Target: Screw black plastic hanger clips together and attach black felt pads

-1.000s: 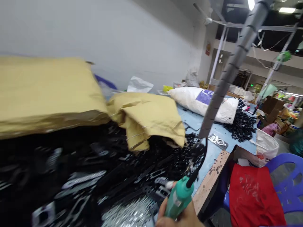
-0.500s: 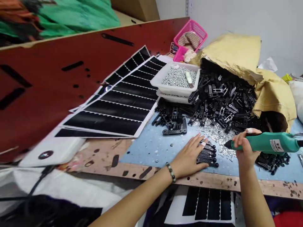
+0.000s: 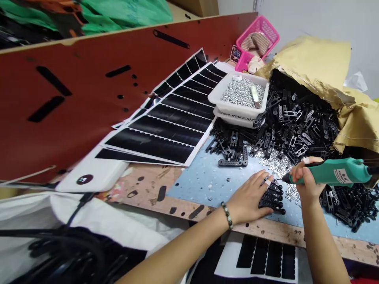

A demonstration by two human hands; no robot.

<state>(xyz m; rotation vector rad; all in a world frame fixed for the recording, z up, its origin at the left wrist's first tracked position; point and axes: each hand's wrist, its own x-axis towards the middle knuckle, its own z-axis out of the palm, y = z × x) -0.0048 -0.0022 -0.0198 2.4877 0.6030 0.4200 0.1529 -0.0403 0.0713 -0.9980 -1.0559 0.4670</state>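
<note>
My left hand lies palm down with its fingers stretched out, over a row of black plastic arms near the table's front edge. Its thumb is at the near side of the row and its fingers at the far side, partly covering the parts. My right hand is wrapped round a green electric screwdriver, held roughly level. The bit points left, by the far end of the row; whether it touches a screw is too small to tell. Small metal nuts lie scattered just beyond.
A white tub of screws stands beyond the hands. A large pile of black plastic parts spills from a yellow sack. More parts lie at the right. Black sticker sheets and a white power bank are at the left.
The camera view has turned left, so the scene sits further right. The screwdriver's tip has come closer to the row of black arms. My left hand stays on the row.
</note>
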